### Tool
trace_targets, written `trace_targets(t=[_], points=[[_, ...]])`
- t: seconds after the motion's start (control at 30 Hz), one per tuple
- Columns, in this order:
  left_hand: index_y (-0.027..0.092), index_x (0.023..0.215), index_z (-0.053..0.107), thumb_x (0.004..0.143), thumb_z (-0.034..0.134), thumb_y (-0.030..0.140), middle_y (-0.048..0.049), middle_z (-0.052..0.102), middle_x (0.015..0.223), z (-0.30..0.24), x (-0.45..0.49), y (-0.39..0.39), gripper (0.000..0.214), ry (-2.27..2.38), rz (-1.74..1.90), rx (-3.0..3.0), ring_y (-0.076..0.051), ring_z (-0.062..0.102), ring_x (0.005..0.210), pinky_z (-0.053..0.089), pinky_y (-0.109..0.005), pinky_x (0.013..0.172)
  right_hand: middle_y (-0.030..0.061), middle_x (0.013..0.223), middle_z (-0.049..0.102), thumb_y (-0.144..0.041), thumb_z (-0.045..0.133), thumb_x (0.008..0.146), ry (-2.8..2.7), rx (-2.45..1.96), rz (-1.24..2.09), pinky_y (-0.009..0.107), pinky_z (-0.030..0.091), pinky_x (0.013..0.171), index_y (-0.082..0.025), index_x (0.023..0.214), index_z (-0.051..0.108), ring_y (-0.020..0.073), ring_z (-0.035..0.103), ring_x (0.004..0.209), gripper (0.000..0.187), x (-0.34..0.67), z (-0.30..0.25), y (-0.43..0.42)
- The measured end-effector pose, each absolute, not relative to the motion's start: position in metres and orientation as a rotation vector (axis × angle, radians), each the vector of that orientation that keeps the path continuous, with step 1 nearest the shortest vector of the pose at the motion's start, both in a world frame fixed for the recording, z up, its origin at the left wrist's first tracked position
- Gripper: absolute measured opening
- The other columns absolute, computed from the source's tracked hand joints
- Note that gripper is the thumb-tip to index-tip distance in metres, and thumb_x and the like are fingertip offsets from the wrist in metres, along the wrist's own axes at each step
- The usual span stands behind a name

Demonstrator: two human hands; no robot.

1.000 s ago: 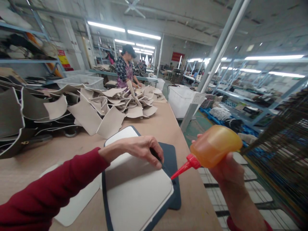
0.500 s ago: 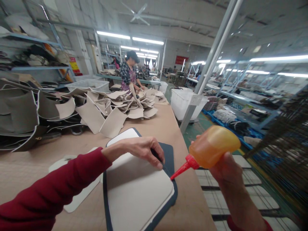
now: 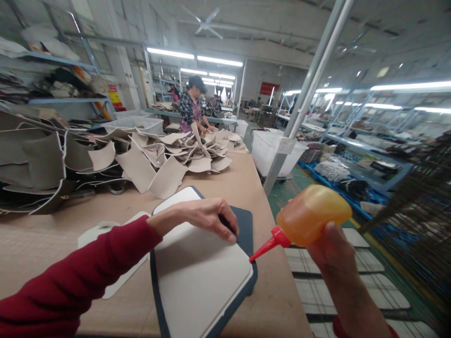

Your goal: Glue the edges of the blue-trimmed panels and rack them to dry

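Observation:
My right hand (image 3: 333, 251) is wrapped round an orange glue bottle (image 3: 312, 215) with a red nozzle. The nozzle tip touches the right edge of a white panel (image 3: 200, 277). That panel lies on a dark navy piece (image 3: 245, 225) on the brown table (image 3: 243, 185). My left hand (image 3: 207, 218), in a red sleeve, pinches and lifts the white panel's right edge just left of the nozzle. A second white panel (image 3: 105, 234) lies flat to the left, partly under my arm.
Heaps of beige cut pieces (image 3: 176, 152) and grey pieces (image 3: 35, 164) cover the table's far and left parts. A person (image 3: 192, 105) works at the far end. A white bin (image 3: 273, 150) and a metal post (image 3: 306, 94) stand right of the table edge.
The view has shifted slightly, and the dark piece shows less beyond the white panel's lower right corner. Both hands and the nozzle keep their places at the panel's edge.

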State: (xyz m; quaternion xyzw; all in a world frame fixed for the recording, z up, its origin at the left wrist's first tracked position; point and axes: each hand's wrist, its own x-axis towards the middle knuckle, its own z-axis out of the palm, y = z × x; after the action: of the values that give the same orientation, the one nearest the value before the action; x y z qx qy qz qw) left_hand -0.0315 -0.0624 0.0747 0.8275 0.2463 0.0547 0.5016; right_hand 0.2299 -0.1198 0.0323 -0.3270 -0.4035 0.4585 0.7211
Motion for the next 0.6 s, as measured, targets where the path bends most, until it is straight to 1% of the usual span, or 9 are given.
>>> trace_targets(t=[0.1,0.23,0.43,0.5,0.6], points=[[0.012,0.086,0.075,0.074,0.070,0.028,-0.0021,0.068,0.072,0.072,-0.034,-0.061,0.020,0.588,0.150,2.013,-0.012,0.055,0.066,0.040,-0.019,0.059,0.0062,0.091,0.073,-0.048,0.083,0.054,-0.912,-0.700,0.979,0.046,0.049,0.090,-0.024,0.104,0.066,0.0249,0.068,0.078,0.058,0.230,0.032,-0.120],[0.011,0.085,0.074,0.074,0.070,0.032,-0.0018,0.064,0.069,0.068,-0.039,-0.058,0.025,0.612,0.153,2.041,-0.011,0.052,0.063,0.037,-0.019,0.055,0.0044,0.085,0.073,-0.047,0.082,0.055,-0.969,-0.675,0.947,0.045,0.051,0.089,-0.025,0.101,0.067,0.0235,0.068,0.072,0.054,0.231,0.030,-0.120],[0.010,0.083,0.074,0.073,0.069,0.034,-0.0010,0.061,0.067,0.064,-0.046,-0.056,0.026,0.693,0.232,2.001,-0.010,0.047,0.062,0.033,-0.020,0.054,0.0041,0.082,0.073,-0.042,0.081,0.059,-0.948,-0.653,0.828,0.041,0.053,0.084,-0.023,0.094,0.070,0.0225,0.069,0.072,0.041,0.230,0.024,-0.124],[0.010,0.082,0.074,0.073,0.069,0.034,-0.0001,0.059,0.065,0.062,-0.049,-0.055,0.027,0.725,0.256,1.998,-0.009,0.044,0.059,0.031,-0.020,0.052,0.0038,0.080,0.072,-0.040,0.081,0.059,-0.947,-0.656,0.790,0.038,0.055,0.080,-0.023,0.094,0.070,0.0219,0.069,0.072,0.040,0.229,0.022,-0.126],[0.010,0.081,0.073,0.073,0.068,0.036,0.0015,0.054,0.062,0.057,-0.052,-0.052,0.028,0.756,0.287,1.989,-0.009,0.040,0.056,0.028,-0.020,0.050,0.0031,0.079,0.072,-0.039,0.083,0.056,-0.908,-0.675,0.741,0.029,0.056,0.071,-0.023,0.092,0.070,0.0197,0.069,0.076,0.041,0.227,0.021,-0.129]])
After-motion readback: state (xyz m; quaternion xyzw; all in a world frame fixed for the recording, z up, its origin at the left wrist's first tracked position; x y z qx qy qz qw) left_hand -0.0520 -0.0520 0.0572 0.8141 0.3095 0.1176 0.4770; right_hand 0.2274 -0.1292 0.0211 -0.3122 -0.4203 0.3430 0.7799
